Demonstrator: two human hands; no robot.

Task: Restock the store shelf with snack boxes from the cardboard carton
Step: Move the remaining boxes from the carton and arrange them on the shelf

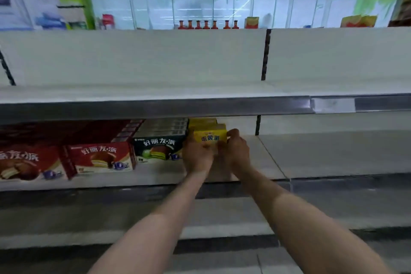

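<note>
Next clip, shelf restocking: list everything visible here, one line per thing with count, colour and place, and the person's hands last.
yellow snack box: one, yellow, middle shelf, held just right of the dark box
more yellow boxes: count unclear, behind it
dark snack box: one in front, dark green, left of the yellow one
red snack boxes: two in front, red, middle shelf left
middle shelf: one, pale grey, bare at right
upper shelf: one, pale grey
red bottles: seven, far background
left hand: grips yellow box
right hand: grips yellow box

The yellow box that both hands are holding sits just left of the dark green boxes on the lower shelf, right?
Not quite. The head view shows the yellow box, held by the left hand and right hand, just right of the dark green boxes on the lower shelf.
</note>
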